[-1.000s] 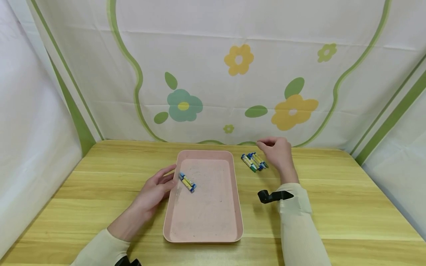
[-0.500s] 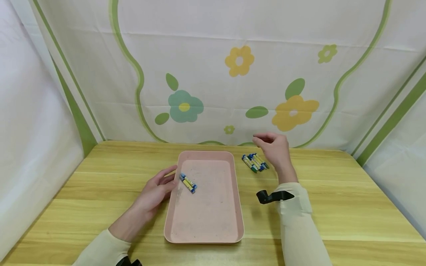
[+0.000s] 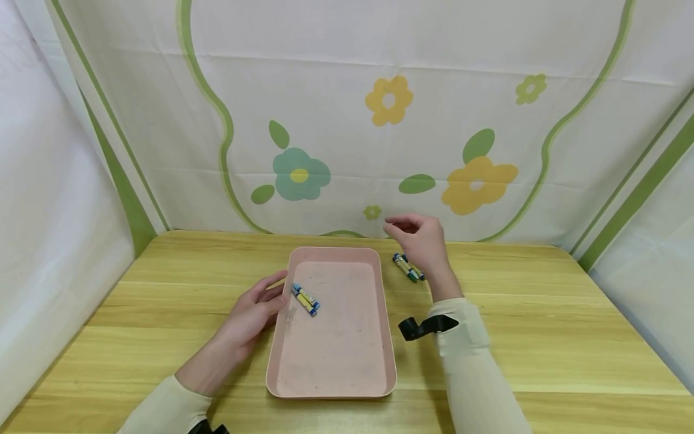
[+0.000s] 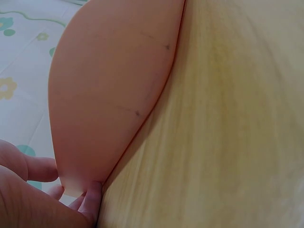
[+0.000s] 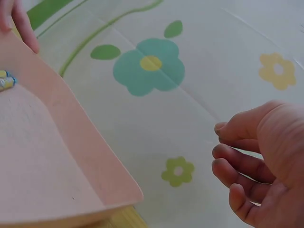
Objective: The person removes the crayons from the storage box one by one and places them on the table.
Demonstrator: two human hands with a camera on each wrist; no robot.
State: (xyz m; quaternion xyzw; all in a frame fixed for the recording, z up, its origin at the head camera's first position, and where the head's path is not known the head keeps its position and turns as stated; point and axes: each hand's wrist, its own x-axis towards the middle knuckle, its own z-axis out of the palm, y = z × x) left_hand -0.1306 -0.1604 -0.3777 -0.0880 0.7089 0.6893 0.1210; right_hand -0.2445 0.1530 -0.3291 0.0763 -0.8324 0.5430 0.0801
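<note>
My left hand (image 3: pixel 252 313) rests against the left side of a shallow pink tray (image 3: pixel 347 349), fingers extended along its outer wall. In the left wrist view, fingertips (image 4: pixel 92 199) touch the wall near the table. Two crayons (image 3: pixel 305 300) with yellow and blue wrappers lie side by side in the tray, near its left wall. My right hand (image 3: pixel 424 244) hovers past the tray's far right corner, fingers loosely bent. In the right wrist view nothing shows between its fingertips, which look smudged. Beneath that hand lies a small pile of crayons (image 3: pixel 405 268), partly hidden by it.
The wooden table (image 3: pixel 542 337) extends to both sides of the tray. A white cloth (image 3: pixel 347 120) printed with flowers hangs behind its far edge, with more white cloth at the left and right. A black wrist mount (image 3: pixel 428 327) sits on the right sleeve.
My right hand has moved left, from the right side of the crayon pile to above it, now covering part of the pile. The left hand, tray and the two crayons inside stay put.
</note>
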